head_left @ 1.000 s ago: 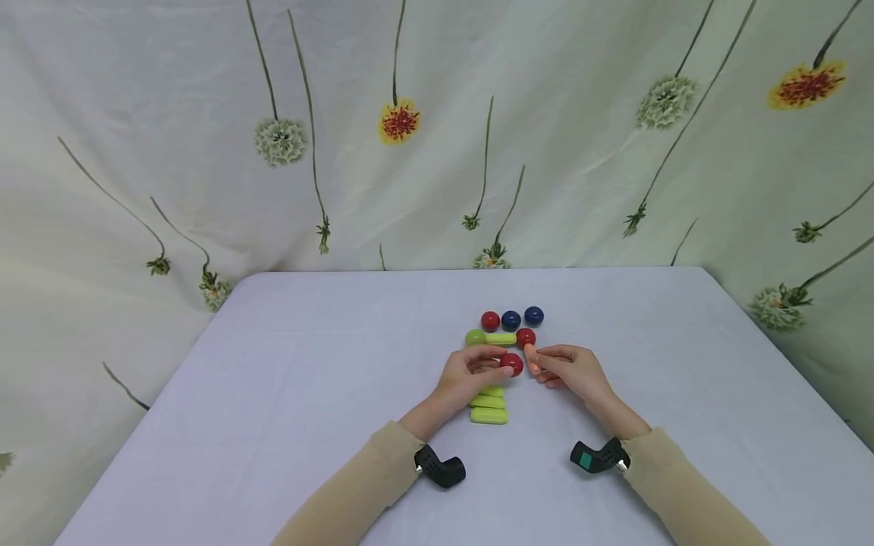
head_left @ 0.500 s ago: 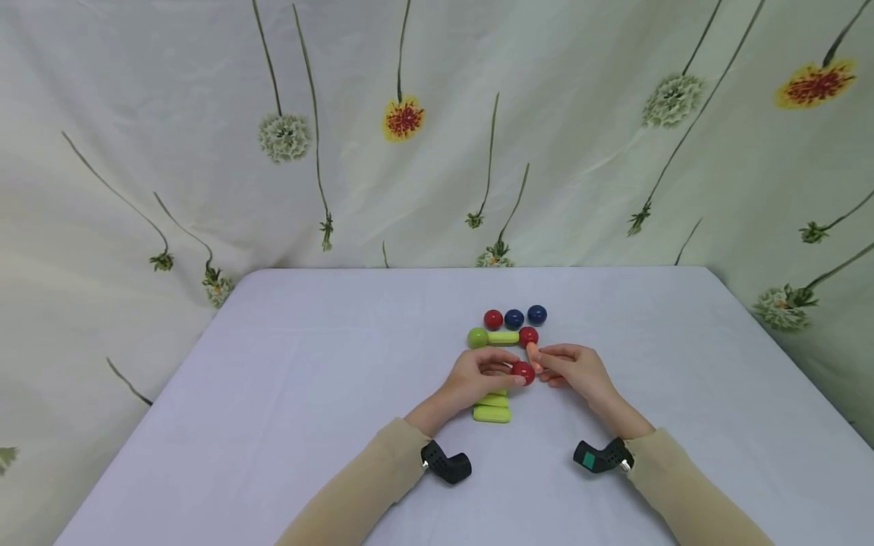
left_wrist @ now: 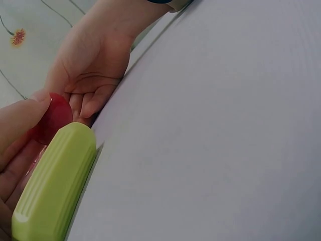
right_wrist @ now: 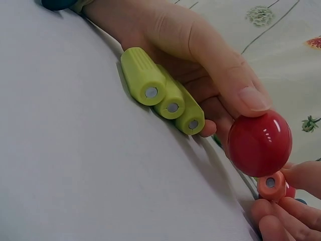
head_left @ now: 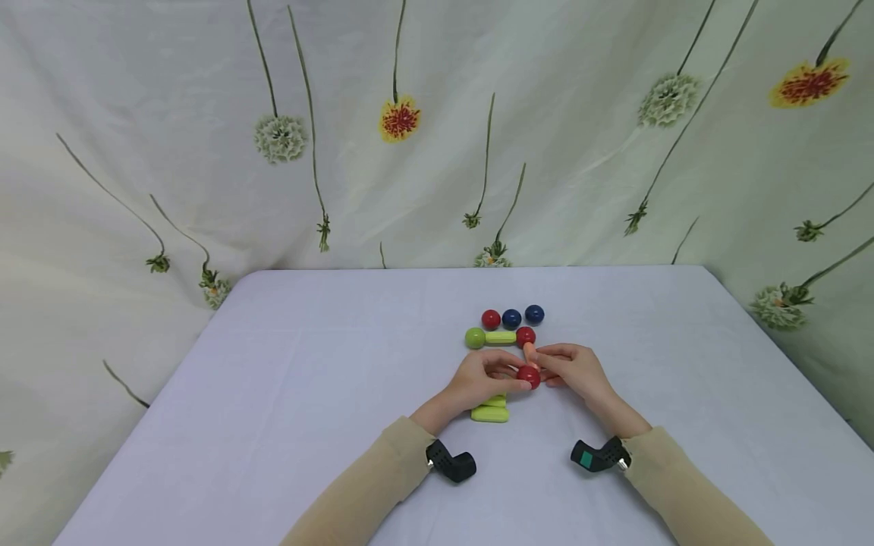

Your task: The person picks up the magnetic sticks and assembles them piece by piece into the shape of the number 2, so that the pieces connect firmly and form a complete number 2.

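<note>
My left hand (head_left: 474,379) pinches a glossy red ball (head_left: 529,377) between thumb and fingers. The ball sits right at the near end of an orange magnetic rod (head_left: 529,353), which my right hand (head_left: 570,368) holds by its side. At its far end the rod meets another red ball (head_left: 526,337). That ball joins a yellow-green rod (head_left: 501,337) with a green ball (head_left: 474,338) on its left end. In the right wrist view, the orange rod (right_wrist: 271,187) shows a grey metal disc in its end, close behind the held ball (right_wrist: 260,143).
Several loose yellow-green rods (head_left: 489,414) lie side by side below my left hand. Behind the joined pieces sit a red ball (head_left: 491,319) and two dark blue balls, one in the middle (head_left: 511,318) and one at right (head_left: 535,314). A white cloth (head_left: 307,394) covers the table.
My left hand has carried the red ball rightward and slightly nearer, to the near end of the orange rod. My right hand has stayed in place with the rod.
</note>
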`<act>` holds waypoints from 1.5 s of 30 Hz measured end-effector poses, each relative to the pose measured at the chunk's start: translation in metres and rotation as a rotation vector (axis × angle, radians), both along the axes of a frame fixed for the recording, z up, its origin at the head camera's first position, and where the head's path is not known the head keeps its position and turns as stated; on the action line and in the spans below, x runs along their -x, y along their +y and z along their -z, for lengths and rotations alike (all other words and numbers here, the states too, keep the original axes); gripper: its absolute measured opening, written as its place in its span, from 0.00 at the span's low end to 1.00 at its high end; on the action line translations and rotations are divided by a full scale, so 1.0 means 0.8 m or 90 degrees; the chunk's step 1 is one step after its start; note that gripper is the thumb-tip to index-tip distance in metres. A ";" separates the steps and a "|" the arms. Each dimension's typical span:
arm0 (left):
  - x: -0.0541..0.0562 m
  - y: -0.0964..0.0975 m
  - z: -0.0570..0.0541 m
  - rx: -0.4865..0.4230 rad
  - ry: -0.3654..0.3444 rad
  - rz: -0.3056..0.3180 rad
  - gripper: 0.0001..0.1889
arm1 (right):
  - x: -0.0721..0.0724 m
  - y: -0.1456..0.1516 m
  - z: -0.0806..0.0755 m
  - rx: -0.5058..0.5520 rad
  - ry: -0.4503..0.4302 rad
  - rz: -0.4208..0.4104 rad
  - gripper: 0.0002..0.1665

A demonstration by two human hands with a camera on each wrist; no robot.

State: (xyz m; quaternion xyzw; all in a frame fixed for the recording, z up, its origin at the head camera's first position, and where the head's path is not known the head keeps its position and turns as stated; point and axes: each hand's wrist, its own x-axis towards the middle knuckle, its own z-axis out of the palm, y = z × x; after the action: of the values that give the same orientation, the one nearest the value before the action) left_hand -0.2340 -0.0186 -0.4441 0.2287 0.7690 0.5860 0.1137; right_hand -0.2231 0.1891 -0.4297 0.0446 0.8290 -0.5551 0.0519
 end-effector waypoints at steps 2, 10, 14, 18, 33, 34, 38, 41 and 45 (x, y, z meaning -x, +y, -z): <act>0.000 0.000 0.001 0.006 0.007 0.002 0.17 | -0.001 -0.001 0.000 0.003 0.001 -0.001 0.29; -0.004 0.002 -0.002 0.032 0.041 0.007 0.16 | -0.002 -0.002 -0.001 0.006 0.004 -0.005 0.28; -0.004 0.004 -0.002 0.044 0.053 0.003 0.16 | -0.003 -0.003 -0.004 0.003 0.001 -0.001 0.29; -0.005 0.006 0.000 0.061 0.073 0.001 0.17 | -0.004 -0.003 -0.003 0.000 -0.002 0.003 0.30; -0.008 0.007 -0.001 0.078 0.107 0.003 0.17 | -0.002 -0.001 0.000 0.003 0.006 -0.007 0.29; -0.008 0.007 -0.001 0.076 0.106 0.004 0.17 | -0.003 -0.002 -0.001 0.002 0.002 -0.004 0.29; -0.009 0.007 -0.001 0.074 0.104 0.005 0.17 | -0.003 -0.003 -0.002 -0.001 0.000 -0.004 0.28; -0.008 0.007 0.001 0.071 0.107 0.006 0.17 | -0.003 -0.004 -0.002 -0.001 0.000 -0.005 0.28; -0.006 0.007 0.003 0.064 0.109 0.010 0.17 | -0.003 -0.003 -0.001 -0.007 0.002 -0.005 0.27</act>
State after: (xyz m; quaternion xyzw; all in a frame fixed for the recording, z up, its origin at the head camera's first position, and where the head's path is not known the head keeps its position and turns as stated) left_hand -0.2290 -0.0128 -0.4466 0.2782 0.8027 0.5238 0.0634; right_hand -0.2209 0.1866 -0.4289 0.0406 0.8321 -0.5506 0.0526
